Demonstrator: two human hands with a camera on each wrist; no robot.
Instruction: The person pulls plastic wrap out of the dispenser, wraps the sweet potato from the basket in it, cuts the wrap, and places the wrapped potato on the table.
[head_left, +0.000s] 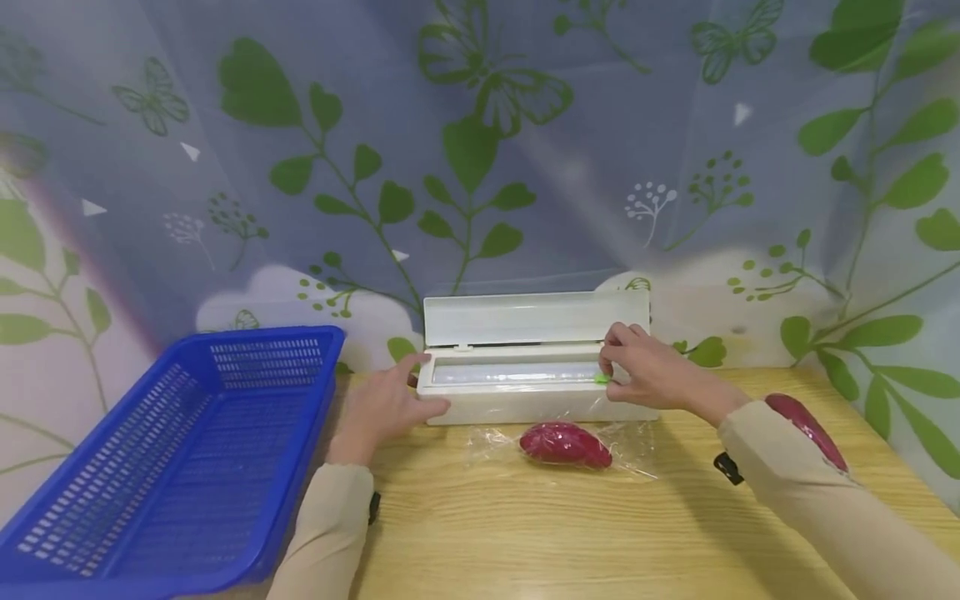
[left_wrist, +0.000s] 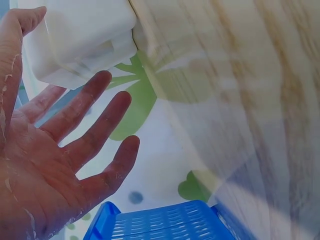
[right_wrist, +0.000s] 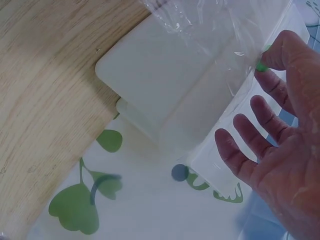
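Note:
A white cling film dispenser [head_left: 517, 407] stands at the back of the table, its lid [head_left: 536, 321] raised and a film roll inside. My right hand [head_left: 648, 371] pinches a small green slide cutter [head_left: 602, 378] between thumb and forefinger near the dispenser's right end. In the right wrist view, the other fingers spread loosely and clear film [right_wrist: 205, 30] hangs over the box front. My left hand [head_left: 386, 404] lies against the dispenser's left end with its fingers extended. Just before the box, a dark red oblong item [head_left: 566, 444], perhaps a sweet potato, lies on crinkled clear film.
A blue plastic basket [head_left: 300, 475] stands on the left, close to the left forearm. Another dark red oblong item [head_left: 806, 429] lies at the right, partly hidden by the right sleeve. Behind the wooden table [head_left: 525, 542] hangs a leaf-patterned cloth [head_left: 570, 208].

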